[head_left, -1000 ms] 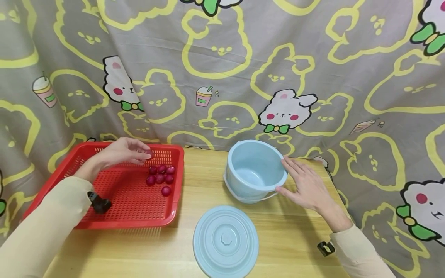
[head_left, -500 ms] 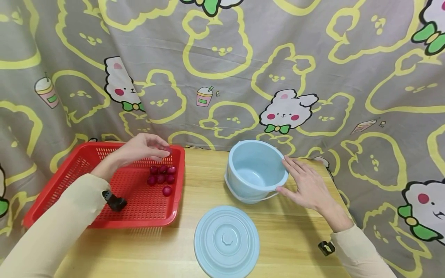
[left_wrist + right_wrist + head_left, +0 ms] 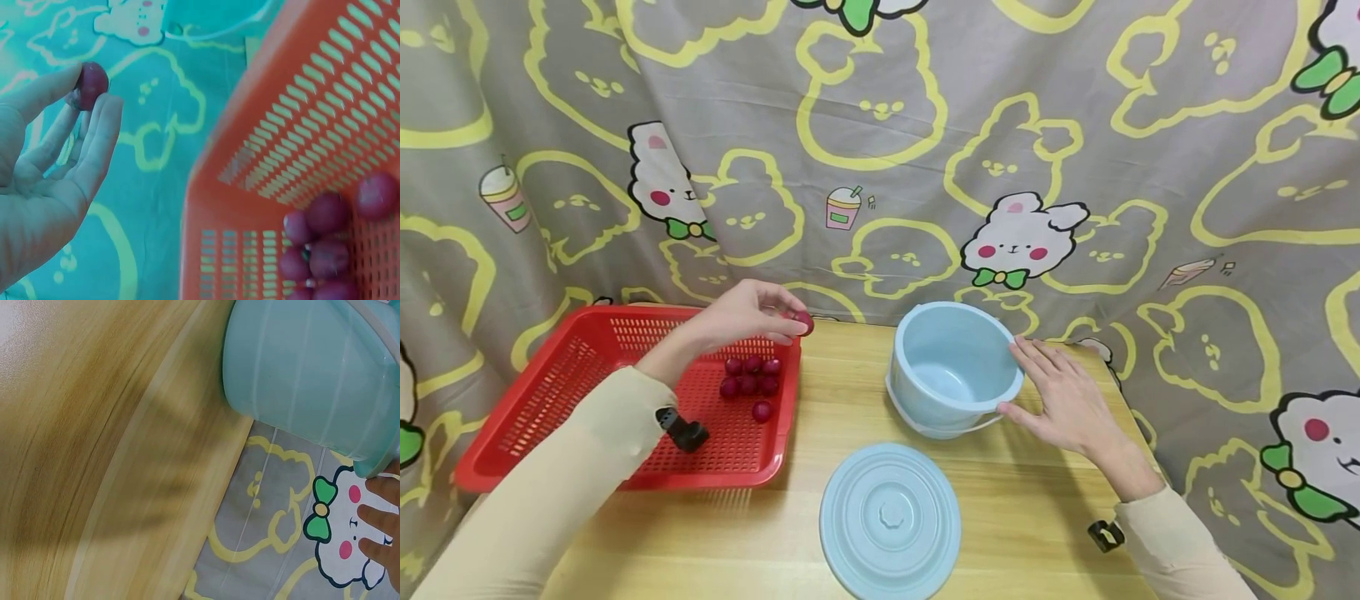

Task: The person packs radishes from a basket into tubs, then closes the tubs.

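Note:
My left hand (image 3: 748,317) pinches a small round dark-red fruit (image 3: 804,322) between thumb and fingertips, held above the far right corner of the red basket (image 3: 784,442). In the left wrist view the same fruit (image 3: 92,86) shows clear of the basket wall. Several more dark-red fruits (image 3: 748,385) lie bunched at the basket's right side, with one lying a little apart in front. A light blue bucket (image 3: 917,396) stands upright without its lid, and nothing shows inside. My right hand (image 3: 1063,400) rests straight fingers and thumb on the right side of its rim.
The round blue lid (image 3: 891,517) lies flat on the wooden table (image 3: 1022,517) in front of the bucket. A patterned grey curtain (image 3: 880,133) hangs directly behind the table and along its right side. The bucket's thin handle (image 3: 973,429) hangs down around its front.
My left hand has moved right with the fruit, from over the basket's middle to its far right corner. My right hand stays on the bucket's rim.

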`<state>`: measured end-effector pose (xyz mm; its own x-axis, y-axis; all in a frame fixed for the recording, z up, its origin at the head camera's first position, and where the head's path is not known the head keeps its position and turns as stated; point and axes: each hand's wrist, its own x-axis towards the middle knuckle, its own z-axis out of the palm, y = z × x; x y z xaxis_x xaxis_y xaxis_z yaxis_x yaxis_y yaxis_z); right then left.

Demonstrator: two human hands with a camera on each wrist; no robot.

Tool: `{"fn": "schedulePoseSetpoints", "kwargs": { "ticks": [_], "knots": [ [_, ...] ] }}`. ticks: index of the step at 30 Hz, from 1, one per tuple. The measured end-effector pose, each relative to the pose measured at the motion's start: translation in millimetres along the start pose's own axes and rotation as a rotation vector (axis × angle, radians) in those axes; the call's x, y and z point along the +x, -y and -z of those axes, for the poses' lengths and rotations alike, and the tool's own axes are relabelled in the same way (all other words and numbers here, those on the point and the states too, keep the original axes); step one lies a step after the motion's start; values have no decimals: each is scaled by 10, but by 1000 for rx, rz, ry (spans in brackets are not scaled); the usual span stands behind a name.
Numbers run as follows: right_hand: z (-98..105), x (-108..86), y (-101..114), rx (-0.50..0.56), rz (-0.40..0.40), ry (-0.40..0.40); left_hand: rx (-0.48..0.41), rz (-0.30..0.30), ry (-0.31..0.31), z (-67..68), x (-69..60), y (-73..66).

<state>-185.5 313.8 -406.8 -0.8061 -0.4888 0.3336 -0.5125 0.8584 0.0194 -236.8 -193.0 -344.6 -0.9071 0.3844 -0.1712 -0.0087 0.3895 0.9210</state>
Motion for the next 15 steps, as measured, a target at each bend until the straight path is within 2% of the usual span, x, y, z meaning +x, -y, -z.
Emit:
{"fn": "schedulePoseSetpoints", "kwargs": {
  "ticks": [8, 15],
  "knots": [
    [0, -2, 0, 0, -4, 7, -17, -16, 12, -206, 63, -198],
    [0, -2, -4, 3, 0, 1, -75, -34, 20, -405, 163, -346]
  ]
}}
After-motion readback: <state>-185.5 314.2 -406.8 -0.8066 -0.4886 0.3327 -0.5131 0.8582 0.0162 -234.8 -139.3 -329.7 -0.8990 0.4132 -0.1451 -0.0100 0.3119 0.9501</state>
